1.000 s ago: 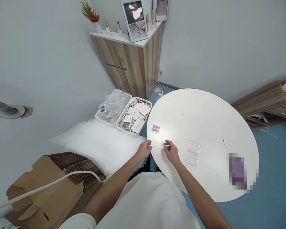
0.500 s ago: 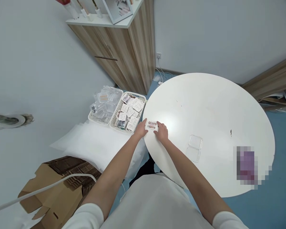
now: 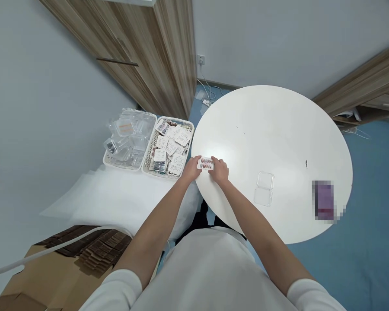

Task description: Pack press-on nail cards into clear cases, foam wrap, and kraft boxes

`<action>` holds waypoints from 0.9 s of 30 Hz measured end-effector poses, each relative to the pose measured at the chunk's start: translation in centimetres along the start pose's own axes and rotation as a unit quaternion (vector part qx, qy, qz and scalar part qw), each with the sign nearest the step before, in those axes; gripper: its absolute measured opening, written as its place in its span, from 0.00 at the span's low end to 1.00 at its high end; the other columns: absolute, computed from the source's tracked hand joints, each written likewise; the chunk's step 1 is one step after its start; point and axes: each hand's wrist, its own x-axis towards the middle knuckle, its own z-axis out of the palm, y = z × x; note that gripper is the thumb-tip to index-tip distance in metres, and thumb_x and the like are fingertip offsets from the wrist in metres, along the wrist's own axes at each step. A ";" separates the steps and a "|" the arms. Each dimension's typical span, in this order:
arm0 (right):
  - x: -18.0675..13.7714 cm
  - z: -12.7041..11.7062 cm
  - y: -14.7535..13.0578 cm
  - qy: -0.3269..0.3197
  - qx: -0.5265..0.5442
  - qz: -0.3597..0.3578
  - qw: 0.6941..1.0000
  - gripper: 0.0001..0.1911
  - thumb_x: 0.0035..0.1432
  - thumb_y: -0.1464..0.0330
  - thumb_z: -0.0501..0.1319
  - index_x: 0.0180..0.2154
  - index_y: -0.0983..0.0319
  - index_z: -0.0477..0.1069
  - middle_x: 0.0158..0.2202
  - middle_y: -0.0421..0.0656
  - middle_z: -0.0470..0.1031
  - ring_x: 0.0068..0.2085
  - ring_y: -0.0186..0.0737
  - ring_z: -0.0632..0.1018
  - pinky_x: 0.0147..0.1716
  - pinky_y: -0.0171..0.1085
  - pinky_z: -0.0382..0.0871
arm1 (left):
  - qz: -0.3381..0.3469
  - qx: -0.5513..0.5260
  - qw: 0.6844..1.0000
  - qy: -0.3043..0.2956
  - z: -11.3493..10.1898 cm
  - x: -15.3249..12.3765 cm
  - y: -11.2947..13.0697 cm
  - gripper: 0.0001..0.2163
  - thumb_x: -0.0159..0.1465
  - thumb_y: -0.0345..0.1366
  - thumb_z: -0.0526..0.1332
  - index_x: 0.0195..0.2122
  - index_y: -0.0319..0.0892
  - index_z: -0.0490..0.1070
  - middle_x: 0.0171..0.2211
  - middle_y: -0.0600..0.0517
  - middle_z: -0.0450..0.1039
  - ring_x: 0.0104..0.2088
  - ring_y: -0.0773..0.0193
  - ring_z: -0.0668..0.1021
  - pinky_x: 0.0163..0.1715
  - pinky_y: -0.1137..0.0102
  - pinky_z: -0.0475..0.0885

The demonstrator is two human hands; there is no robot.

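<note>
Card (image 3: pixel 205 163) of nail-shaped pieces at the left edge of the bench (image 3: pixel 278 129), pinched at its left end by the left hand (image 3: pixel 192 169) and at its right end by the right hand (image 3: pixel 219 171), thumbs on the near side, fingers on the far side. Impossible to tell whether lifted off the bench or touching it. Done, judging by the grip: getting hold of the card from both ends. Probably an early stage, with card and transparent case (image 3: pixel 264 188) well apart, the latter lying open to the right of both hands. Unused so far, by the look of it: many more cards, heaped in the right-hand basket (image 3: pixel 151 151), and see-through packaging piled in the left-hand basket (image 3: pixel 116 165).

Pale, flat and rectangular for the card, with two rows of glossy, reddish ovals, too small for finer detail. Thin and seemingly plastic for the case, with rounded corners and two equal halves. White, perforated walls on the right-hand basket; smooth, glossy, rounded top on the bench.
</note>
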 end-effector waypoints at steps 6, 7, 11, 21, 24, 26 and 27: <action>-0.8 0.7 0.7 0.036 0.031 -0.025 0.999 0.31 0.50 0.67 0.58 0.55 0.54 0.52 0.46 0.43 0.64 0.46 0.44 0.65 0.43 0.41 0.59 | 0.047 -0.027 0.998 0.021 0.7 -1.2 0.1 0.30 0.53 0.25 0.56 0.57 0.44 0.52 0.44 0.48 0.64 0.34 0.65 0.71 0.35 0.70 0.67; -1.0 0.8 0.8 0.041 0.039 -0.033 0.998 0.31 0.49 0.68 0.57 0.55 0.54 0.52 0.46 0.43 0.64 0.46 0.44 0.65 0.44 0.42 0.58 | 0.052 -0.029 0.998 0.022 0.8 -1.4 0.1 0.30 0.53 0.25 0.56 0.57 0.43 0.52 0.43 0.48 0.65 0.35 0.64 0.71 0.35 0.70 0.67; -2.3 0.8 1.6 0.036 0.091 -0.077 0.992 0.34 0.48 0.70 0.57 0.57 0.59 0.48 0.47 0.45 0.62 0.48 0.43 0.65 0.47 0.42 0.59 | 0.067 -0.046 0.997 0.019 0.9 -2.1 0.2 0.29 0.53 0.26 0.56 0.57 0.42 0.52 0.40 0.48 0.67 0.36 0.63 0.71 0.36 0.70 0.67; -7.4 -1.6 5.2 0.051 0.178 -0.106 0.977 0.36 0.51 0.69 0.56 0.59 0.54 0.42 0.48 0.46 0.59 0.49 0.44 0.65 0.46 0.46 0.63 | 0.128 -0.079 0.988 -0.017 1.2 -5.5 3.4 0.29 0.54 0.32 0.58 0.57 0.44 0.51 0.36 0.52 0.66 0.32 0.67 0.70 0.35 0.71 0.67; -9.2 -2.5 7.1 0.065 0.191 -0.116 0.973 0.35 0.51 0.69 0.57 0.59 0.54 0.44 0.47 0.45 0.59 0.47 0.43 0.66 0.45 0.45 0.64 | 0.148 -0.083 0.985 -0.034 2.0 -6.9 4.9 0.30 0.54 0.33 0.58 0.58 0.45 0.50 0.36 0.52 0.66 0.32 0.67 0.69 0.36 0.71 0.67; -10.6 -3.0 8.7 0.074 0.199 -0.123 0.969 0.35 0.50 0.69 0.57 0.58 0.54 0.46 0.46 0.45 0.60 0.46 0.42 0.66 0.45 0.45 0.64 | 0.163 -0.087 0.982 -0.048 2.8 -7.9 5.9 0.31 0.54 0.33 0.58 0.59 0.46 0.48 0.36 0.53 0.66 0.32 0.67 0.69 0.36 0.70 0.66; -11.3 -3.3 9.5 0.077 0.202 -0.126 0.968 0.35 0.49 0.70 0.58 0.58 0.54 0.46 0.45 0.45 0.60 0.46 0.42 0.66 0.45 0.45 0.64 | 0.171 -0.089 0.980 -0.055 3.4 -8.4 6.5 0.32 0.54 0.32 0.58 0.59 0.46 0.47 0.36 0.53 0.66 0.32 0.68 0.69 0.37 0.70 0.66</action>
